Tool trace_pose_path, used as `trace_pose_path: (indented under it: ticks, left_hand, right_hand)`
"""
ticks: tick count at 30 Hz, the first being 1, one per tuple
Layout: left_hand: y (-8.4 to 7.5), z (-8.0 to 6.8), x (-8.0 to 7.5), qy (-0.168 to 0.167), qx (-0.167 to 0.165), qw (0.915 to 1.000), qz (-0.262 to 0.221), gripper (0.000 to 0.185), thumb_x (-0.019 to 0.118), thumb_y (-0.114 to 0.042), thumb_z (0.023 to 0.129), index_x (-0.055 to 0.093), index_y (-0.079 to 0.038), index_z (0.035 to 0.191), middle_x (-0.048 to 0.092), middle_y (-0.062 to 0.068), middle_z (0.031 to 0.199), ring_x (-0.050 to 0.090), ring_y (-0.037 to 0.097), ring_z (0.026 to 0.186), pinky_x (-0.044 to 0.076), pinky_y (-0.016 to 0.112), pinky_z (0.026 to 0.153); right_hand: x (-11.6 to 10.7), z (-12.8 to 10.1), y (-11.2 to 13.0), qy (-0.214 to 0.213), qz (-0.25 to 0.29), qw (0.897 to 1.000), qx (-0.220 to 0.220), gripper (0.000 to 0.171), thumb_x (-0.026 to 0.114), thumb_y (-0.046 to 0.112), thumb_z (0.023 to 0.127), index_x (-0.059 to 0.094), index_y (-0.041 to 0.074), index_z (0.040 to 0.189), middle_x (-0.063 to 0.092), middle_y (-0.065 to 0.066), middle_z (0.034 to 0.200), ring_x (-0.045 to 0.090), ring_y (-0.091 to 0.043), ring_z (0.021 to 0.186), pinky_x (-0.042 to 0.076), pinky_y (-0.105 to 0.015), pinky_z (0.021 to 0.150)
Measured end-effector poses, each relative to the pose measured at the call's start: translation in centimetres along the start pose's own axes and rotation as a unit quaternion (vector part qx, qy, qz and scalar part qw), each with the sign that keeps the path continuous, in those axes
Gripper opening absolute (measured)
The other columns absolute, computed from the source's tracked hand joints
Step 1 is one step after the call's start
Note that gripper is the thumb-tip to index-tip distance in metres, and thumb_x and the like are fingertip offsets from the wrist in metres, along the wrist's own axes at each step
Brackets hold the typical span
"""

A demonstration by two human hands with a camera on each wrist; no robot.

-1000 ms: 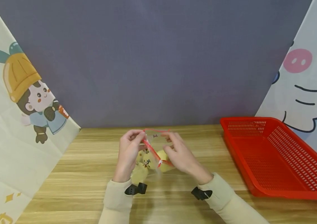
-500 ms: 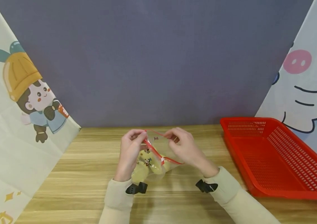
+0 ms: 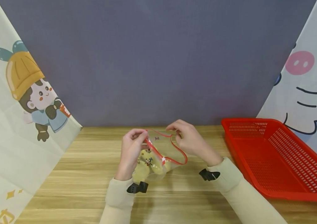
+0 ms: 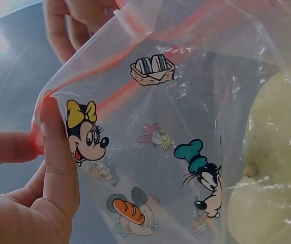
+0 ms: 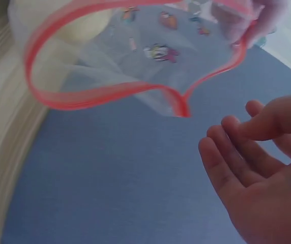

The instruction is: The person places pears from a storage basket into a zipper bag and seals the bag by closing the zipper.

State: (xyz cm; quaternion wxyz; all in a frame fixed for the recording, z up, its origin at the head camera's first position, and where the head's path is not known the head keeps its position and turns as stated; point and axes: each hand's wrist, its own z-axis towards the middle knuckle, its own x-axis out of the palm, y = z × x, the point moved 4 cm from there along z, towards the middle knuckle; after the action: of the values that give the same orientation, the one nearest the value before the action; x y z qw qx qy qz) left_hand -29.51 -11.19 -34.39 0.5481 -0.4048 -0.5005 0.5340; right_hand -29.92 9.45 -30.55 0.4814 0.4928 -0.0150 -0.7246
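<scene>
A clear zip bag (image 3: 165,144) with red zip strips (image 4: 120,63) hangs over the table, its mouth gaping towards the right. Cartoon prints (image 4: 88,129) cover its film. Several pale yellow fruits (image 4: 280,137) lie inside, low and to the left in the head view; their exact kind is unclear. My left hand (image 3: 131,149) pinches the upper left corner of the mouth between thumb and fingers. Beside the mouth's right edge my right hand (image 3: 190,138) holds nothing. Its fingers are loosely bent in the right wrist view, apart from the red rim (image 5: 105,96).
A red perforated plastic basket (image 3: 232,152) stands on the right side of the wooden table (image 3: 85,174). A grey-blue panel (image 3: 158,62) rises behind the table, with cartoon-printed sheets (image 3: 10,140) at both sides.
My right hand has let go of the bag's rim and moved right and slightly away. The mouth has widened into a loop. My left hand keeps its pinch in nearly the same place.
</scene>
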Motion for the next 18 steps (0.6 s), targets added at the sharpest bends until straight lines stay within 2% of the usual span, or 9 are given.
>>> trace_pose_path:
  ticks: [4, 9, 13, 18]
  left_hand:
    - [0.1, 0.0, 0.2, 0.005, 0.001, 1.0000, 0.003, 0.013, 0.064, -0.003, 0.098, 0.065, 0.004, 0.109, 0.063, 0.019, 0.095, 0.064, 0.021, 0.072, 0.064, 0.035, 0.067]
    - [0.1, 0.0, 0.5, 0.009, -0.003, 1.0000, 0.000, 0.013, 0.065, -0.003, 0.097, 0.065, 0.004, 0.108, 0.063, 0.018, 0.095, 0.064, 0.021, 0.073, 0.064, 0.036, 0.067]
    - [0.3, -0.1, 0.6, 0.013, -0.008, 0.9999, 0.001, 0.015, 0.065, -0.003, 0.097, 0.065, 0.005, 0.110, 0.063, 0.017, 0.095, 0.064, 0.020, 0.072, 0.064, 0.036, 0.068]
    - [0.1, -0.2, 0.3, 0.006, -0.002, 1.0000, 0.005, 0.016, 0.065, -0.003, 0.098, 0.064, 0.006, 0.110, 0.063, 0.020, 0.095, 0.065, 0.020, 0.072, 0.064, 0.036, 0.066]
  right_hand:
    - [0.8, -0.1, -1.2, 0.025, -0.025, 0.999, 0.009, 0.045, 0.052, -0.019, 0.082, 0.069, -0.001, 0.120, 0.067, -0.013, 0.117, 0.061, -0.025, 0.093, 0.052, -0.036, 0.075]
    - [2.1, -0.4, -2.8, 0.042, -0.047, 0.998, 0.014, 0.038, 0.059, -0.015, 0.086, 0.072, 0.000, 0.118, 0.071, -0.011, 0.115, 0.067, -0.028, 0.105, 0.057, -0.041, 0.085]
    - [2.7, -0.7, -3.5, 0.024, -0.036, 0.999, 0.001, 0.025, 0.069, -0.010, 0.088, 0.075, 0.001, 0.110, 0.074, -0.010, 0.108, 0.069, -0.024, 0.099, 0.060, -0.039, 0.083]
    - [3.3, -0.7, -3.7, -0.015, -0.014, 0.999, -0.032, 0.019, 0.072, -0.009, 0.088, 0.078, 0.003, 0.100, 0.075, -0.008, 0.101, 0.071, -0.023, 0.095, 0.061, -0.036, 0.081]
